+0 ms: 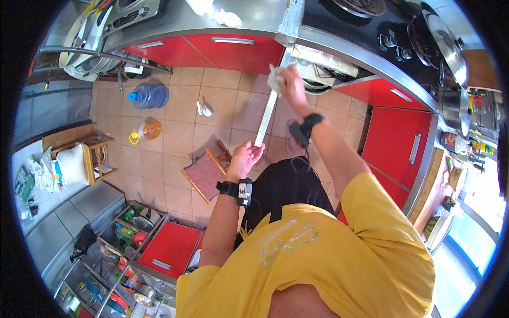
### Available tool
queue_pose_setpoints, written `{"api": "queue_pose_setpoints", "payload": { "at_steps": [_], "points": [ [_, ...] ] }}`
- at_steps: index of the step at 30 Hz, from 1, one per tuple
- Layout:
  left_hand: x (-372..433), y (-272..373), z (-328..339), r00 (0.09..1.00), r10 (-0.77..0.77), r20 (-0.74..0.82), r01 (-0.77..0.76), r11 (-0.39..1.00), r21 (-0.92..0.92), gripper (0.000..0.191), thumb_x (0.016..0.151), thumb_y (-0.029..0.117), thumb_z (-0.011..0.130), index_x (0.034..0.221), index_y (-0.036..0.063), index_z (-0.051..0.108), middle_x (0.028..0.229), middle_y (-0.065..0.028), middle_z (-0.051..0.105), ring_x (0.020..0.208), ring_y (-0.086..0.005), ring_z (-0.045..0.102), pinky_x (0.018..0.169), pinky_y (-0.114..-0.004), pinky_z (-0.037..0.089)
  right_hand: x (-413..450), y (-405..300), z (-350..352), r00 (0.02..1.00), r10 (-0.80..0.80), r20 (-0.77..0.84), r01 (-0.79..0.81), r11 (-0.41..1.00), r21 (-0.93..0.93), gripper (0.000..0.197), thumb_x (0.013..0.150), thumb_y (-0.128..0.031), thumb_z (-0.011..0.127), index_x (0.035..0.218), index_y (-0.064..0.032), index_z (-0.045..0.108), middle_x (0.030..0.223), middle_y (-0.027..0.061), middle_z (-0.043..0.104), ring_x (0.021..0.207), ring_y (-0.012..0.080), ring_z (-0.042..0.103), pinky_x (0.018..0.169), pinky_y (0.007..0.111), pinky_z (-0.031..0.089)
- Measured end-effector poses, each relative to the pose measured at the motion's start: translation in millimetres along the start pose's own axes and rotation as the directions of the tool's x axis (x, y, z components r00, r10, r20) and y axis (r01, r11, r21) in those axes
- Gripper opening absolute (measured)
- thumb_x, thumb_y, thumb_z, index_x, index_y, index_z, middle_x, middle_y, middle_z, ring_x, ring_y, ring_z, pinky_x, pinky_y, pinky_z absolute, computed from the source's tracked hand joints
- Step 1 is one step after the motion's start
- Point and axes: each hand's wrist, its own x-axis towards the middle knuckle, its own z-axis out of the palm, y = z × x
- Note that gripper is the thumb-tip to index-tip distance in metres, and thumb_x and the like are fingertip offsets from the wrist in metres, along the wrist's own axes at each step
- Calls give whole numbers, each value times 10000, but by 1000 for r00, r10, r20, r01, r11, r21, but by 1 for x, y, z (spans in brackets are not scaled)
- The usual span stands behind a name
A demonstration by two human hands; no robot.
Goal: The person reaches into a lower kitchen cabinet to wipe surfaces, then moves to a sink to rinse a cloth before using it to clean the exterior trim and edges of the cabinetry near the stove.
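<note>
A long, narrow pale strip (pixel 267 117), its kind unclear, runs from the cabinet area below the counter down towards me. The fingers of my left hand (pixel 243 159) touch or hold its near end; the grip itself is partly hidden. My right hand (pixel 293 89) is closed on a crumpled whitish cloth or tissue (pixel 275 80), pressed at the upper part of the strip. Behind my right hand, an opening under the stove shows pans and a white item (pixel 342 65).
Red cabinets (pixel 397 147) with a metal counter edge stand at right, below a black stove top (pixel 350 30). On the tiled floor are a blue water bottle (pixel 153 95), an oil bottle (pixel 151 129), a crumpled white piece (pixel 206 109) and a small woven stool (pixel 204 175).
</note>
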Motion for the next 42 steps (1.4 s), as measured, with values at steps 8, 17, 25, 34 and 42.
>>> {"api": "queue_pose_setpoints", "payload": {
  "at_steps": [8, 17, 25, 34, 42],
  "points": [
    [7, -5, 2, 999, 6, -52, -7, 1000, -23, 254, 941, 198, 425, 966, -52, 463, 896, -177, 564, 888, -312, 599, 826, -372, 511, 22, 10, -6, 996, -7, -84, 5, 999, -34, 248, 662, 72, 553, 876, -31, 625, 890, 151, 560, 838, 342, 572, 732, 398, 480],
    [13, 1, 2, 987, -16, -162, 31, 995, 90, 487, 958, 385, 321, 1089, -69, 440, 996, -196, 566, 909, -312, 588, 803, -412, 501, -147, -73, 13, 980, -35, 195, -11, 974, 228, 246, 640, 46, 563, 869, -35, 601, 888, 133, 527, 870, 333, 531, 753, 394, 458],
    [0, -5, 13, 991, -11, -133, 21, 997, 80, 504, 947, 450, 299, 1143, 21, 478, 1070, -150, 592, 941, -256, 582, 841, -387, 475, -133, -92, -25, 981, -95, 169, 48, 964, 262, 329, 595, 85, 575, 898, -42, 601, 869, 137, 510, 856, 337, 534, 735, 390, 473],
    [12, -1, 4, 997, -62, 36, 62, 998, 15, 572, 958, 409, 288, 1176, -113, 365, 1124, -251, 544, 1010, -302, 566, 888, -365, 460, -53, -28, -14, 994, 94, 63, -96, 995, 30, 171, 699, -10, 628, 867, -42, 636, 922, 141, 522, 811, 332, 573, 718, 393, 479],
    [10, 2, 2, 999, 12, -50, -5, 991, 135, 454, 952, 376, 346, 1051, -46, 478, 993, -176, 599, 887, -251, 599, 792, -319, 496, -143, -68, 12, 974, 21, 224, -82, 960, 267, 266, 634, 82, 581, 864, -41, 633, 918, 121, 550, 836, 325, 588, 729, 383, 488]
  ]
}}
